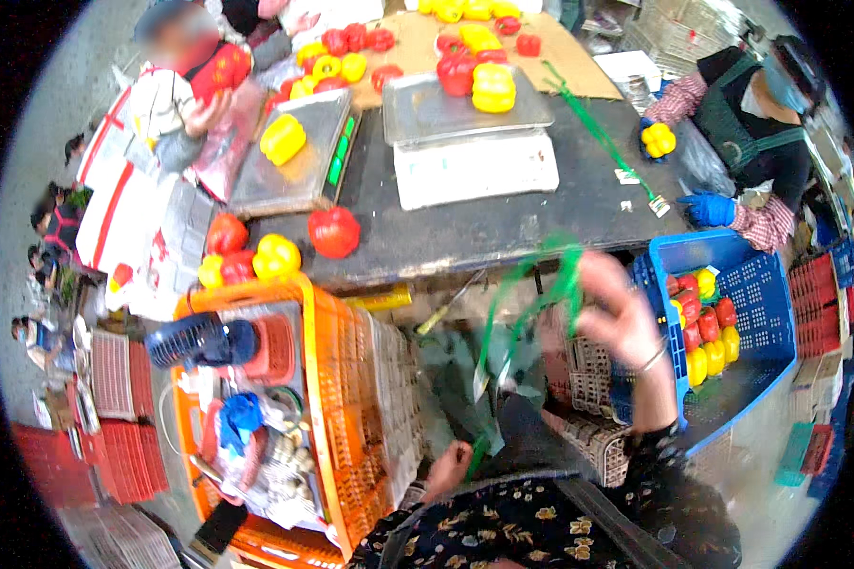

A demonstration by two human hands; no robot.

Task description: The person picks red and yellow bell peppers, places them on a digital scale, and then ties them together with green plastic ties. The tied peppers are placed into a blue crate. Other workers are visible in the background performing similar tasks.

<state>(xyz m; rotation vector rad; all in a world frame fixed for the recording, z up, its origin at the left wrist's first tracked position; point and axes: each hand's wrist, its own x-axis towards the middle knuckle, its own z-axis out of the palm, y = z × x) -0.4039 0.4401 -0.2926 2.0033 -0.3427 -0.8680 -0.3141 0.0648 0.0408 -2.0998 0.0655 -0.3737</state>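
Note:
A long green strap (517, 303) hangs in loops in front of my body, its upper part blurred by motion. My right hand (617, 313) is raised near the table's front edge, with the top loop at its curled, smeared fingers. Low by my waist, my left hand (449, 467) is closed on the strap's lower end. More green straps (603, 137) with white tags lie on the dark table (446, 237). A yellow bell pepper (493, 88) and a red bell pepper (456, 73) rest on the scale (474, 171) ahead.
An orange crate (318, 408) with a dark fan (204, 341) stands at my left. On the right, a blue crate (764, 322) holds red and yellow peppers. Across its corner, a co-worker's gloved hand (657, 139) holds a yellow pepper. Another scale (289, 175) carries one yellow pepper.

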